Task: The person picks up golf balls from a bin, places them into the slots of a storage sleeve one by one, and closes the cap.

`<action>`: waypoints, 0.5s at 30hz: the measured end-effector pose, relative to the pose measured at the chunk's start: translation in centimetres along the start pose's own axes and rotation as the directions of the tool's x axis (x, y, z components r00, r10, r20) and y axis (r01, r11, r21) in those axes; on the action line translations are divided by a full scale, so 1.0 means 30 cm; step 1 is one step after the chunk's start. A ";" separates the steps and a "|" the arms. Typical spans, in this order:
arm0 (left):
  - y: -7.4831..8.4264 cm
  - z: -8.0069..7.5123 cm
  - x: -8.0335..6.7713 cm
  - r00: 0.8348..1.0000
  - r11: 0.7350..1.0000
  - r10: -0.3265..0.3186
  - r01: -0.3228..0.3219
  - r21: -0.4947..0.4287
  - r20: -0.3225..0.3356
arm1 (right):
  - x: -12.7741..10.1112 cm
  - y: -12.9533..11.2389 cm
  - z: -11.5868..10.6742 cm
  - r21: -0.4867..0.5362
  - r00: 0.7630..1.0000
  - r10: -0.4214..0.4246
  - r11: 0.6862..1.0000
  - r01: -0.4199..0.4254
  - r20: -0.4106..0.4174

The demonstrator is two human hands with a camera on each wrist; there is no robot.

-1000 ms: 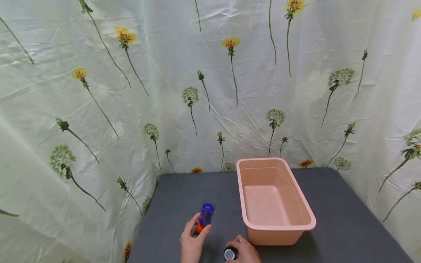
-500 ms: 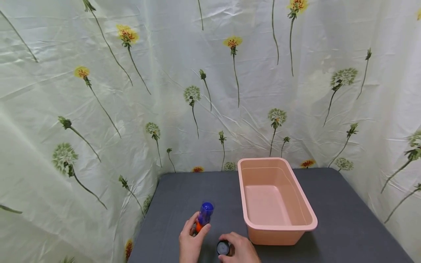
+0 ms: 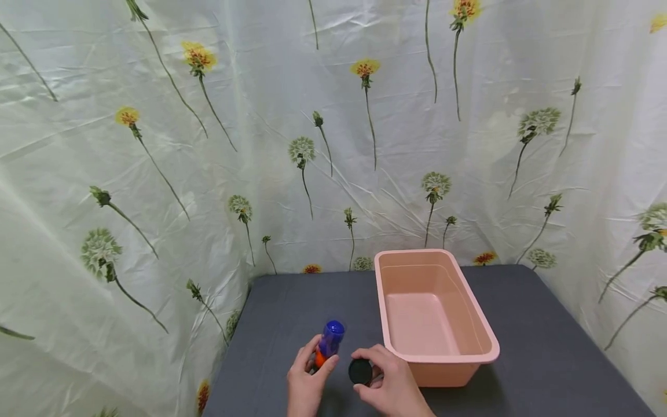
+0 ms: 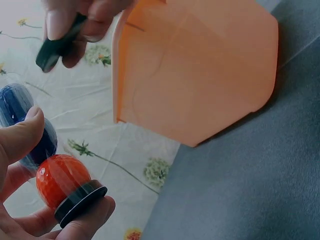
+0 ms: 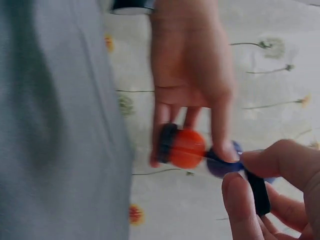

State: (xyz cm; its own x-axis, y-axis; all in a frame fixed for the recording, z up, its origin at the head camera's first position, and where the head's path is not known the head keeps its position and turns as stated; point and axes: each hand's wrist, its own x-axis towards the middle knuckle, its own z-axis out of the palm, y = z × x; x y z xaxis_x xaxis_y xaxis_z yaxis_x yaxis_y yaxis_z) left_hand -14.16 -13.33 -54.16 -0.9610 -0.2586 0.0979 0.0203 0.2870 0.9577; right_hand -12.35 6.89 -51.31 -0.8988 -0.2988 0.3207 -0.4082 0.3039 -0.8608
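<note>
My left hand (image 3: 308,379) grips a clear tube (image 3: 332,336) tilted upward, with blue balls toward its far end and an orange ball (image 4: 61,181) below them. A black rimmed base (image 4: 82,204) closes the tube's lower end, with a finger against it. Just to the right, thumb and fingers of my right hand (image 3: 393,379) pinch a round black cap (image 3: 360,371) by its edge. Seen edge-on in the left wrist view, the black cap (image 4: 57,49) is apart from the tube. The right wrist view overlaps the cap with the tube's blue end (image 5: 222,165).
A deep pink plastic basin (image 3: 443,375) stands on the dark grey tabletop (image 3: 292,301), right behind my right hand. Dandelion-printed white curtains (image 3: 292,191) hang behind the table and along both sides.
My right hand has raised the black cap away from me and turned it, so a dark face now shows instead of the grey one. The left hand with the tube has shifted slightly right.
</note>
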 end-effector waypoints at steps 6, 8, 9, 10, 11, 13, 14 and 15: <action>0.007 0.033 -0.006 0.999 1.000 0.030 -0.030 -0.004 0.044 | 0.029 -0.039 -0.068 0.078 0.988 0.135 0.989 -0.129 -0.071; 0.008 0.045 -0.011 0.996 0.999 0.047 -0.047 -0.006 0.073 | 0.035 -0.043 -0.087 0.084 0.982 0.166 0.984 -0.159 -0.086; 0.009 0.051 -0.015 0.994 0.998 0.055 -0.055 -0.007 0.091 | 0.037 -0.043 -0.097 0.086 0.979 0.182 0.981 -0.175 -0.089; 0.010 0.056 -0.019 0.992 0.998 0.062 -0.062 -0.008 0.111 | 0.038 -0.044 -0.105 0.082 0.976 0.197 0.979 -0.189 -0.093; 0.010 0.061 -0.021 0.989 0.998 0.067 -0.067 -0.005 0.132 | 0.039 -0.044 -0.113 0.079 0.974 0.208 0.976 -0.201 -0.094; 0.011 0.069 -0.026 0.983 0.997 0.078 -0.078 -0.002 0.168 | 0.040 -0.043 -0.127 0.076 0.971 0.218 0.974 -0.211 -0.100; 0.013 0.072 -0.027 0.981 0.997 0.073 -0.074 -0.004 0.181 | 0.041 -0.043 -0.134 0.088 0.969 0.226 0.972 -0.218 -0.097; 0.015 0.075 -0.028 0.979 0.997 0.073 -0.073 -0.005 0.191 | 0.041 -0.044 -0.142 0.095 0.968 0.232 0.970 -0.223 -0.094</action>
State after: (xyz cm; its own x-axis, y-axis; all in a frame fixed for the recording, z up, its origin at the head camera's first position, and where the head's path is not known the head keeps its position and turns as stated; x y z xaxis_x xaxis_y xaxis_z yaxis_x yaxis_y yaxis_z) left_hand -13.96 -10.91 -54.43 -0.9919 -0.0562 0.1138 0.0919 0.3002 0.9494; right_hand -13.60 9.96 -48.09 -0.9799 -0.1338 0.1480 -0.1802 0.2756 -0.9442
